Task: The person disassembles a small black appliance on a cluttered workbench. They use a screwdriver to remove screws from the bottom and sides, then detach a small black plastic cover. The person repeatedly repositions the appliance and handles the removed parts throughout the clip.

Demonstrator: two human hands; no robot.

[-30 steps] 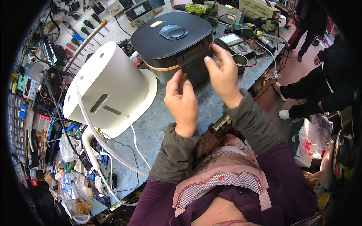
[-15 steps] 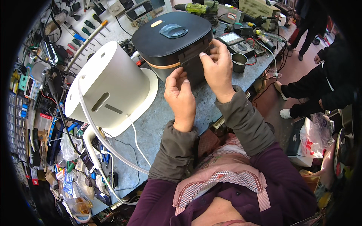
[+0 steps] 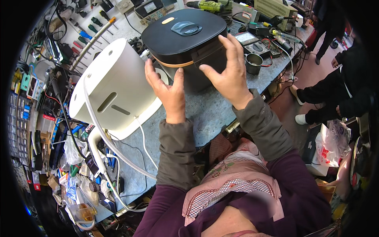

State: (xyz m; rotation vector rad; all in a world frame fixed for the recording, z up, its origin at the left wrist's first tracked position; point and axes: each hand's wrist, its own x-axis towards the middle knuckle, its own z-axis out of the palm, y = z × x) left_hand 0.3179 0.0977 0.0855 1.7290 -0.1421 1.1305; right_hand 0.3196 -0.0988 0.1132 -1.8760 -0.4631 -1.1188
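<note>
A black rice cooker with a rounded lid and an orange band stands on the bench, its lid down. My left hand is raised near its front left corner with fingers and thumb spread; whether a fingertip touches the cooker I cannot tell. At the right side of the cooker is my right hand, thumb and fingers apart around its corner, the fingertips close to or on the lid's edge. Neither hand holds anything. To the left leans a large white appliance housing with two slots and a clear hose.
On the blue-grey bench lie a multimeter and a small metal cup, right of the cooker. Screwdrivers and clutter fill the left side. A green power drill lies behind. Other people are at the right.
My left hand has moved left and up from the cooker's front, its fingers opening. My right hand's fingers have spread wider and risen toward the lid's edge.
</note>
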